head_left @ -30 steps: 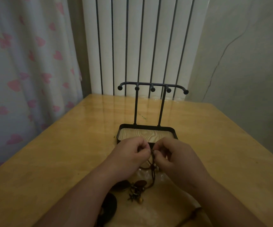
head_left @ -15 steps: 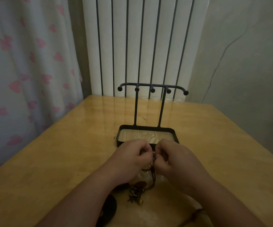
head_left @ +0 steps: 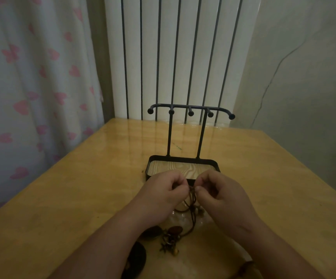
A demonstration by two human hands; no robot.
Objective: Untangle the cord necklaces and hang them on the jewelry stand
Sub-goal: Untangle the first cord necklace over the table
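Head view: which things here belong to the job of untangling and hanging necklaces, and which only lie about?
Job in hand:
tangled brown cord necklaces with bead pendants
black metal jewelry stand with wooden tray
left hand and right hand, both pinching the cords

Lying about:
white curtain with pink hearts
white ribbed radiator
dark round object by the left forearm, perhaps a pendant

A home room: heart-print curtain (head_left: 32, 87), white radiator (head_left: 179, 57) and wooden table (head_left: 72, 198).

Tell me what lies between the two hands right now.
In the head view, the knotted brown cords run between the left hand and right hand; both pinch them, just in front of the jewelry stand's tray.
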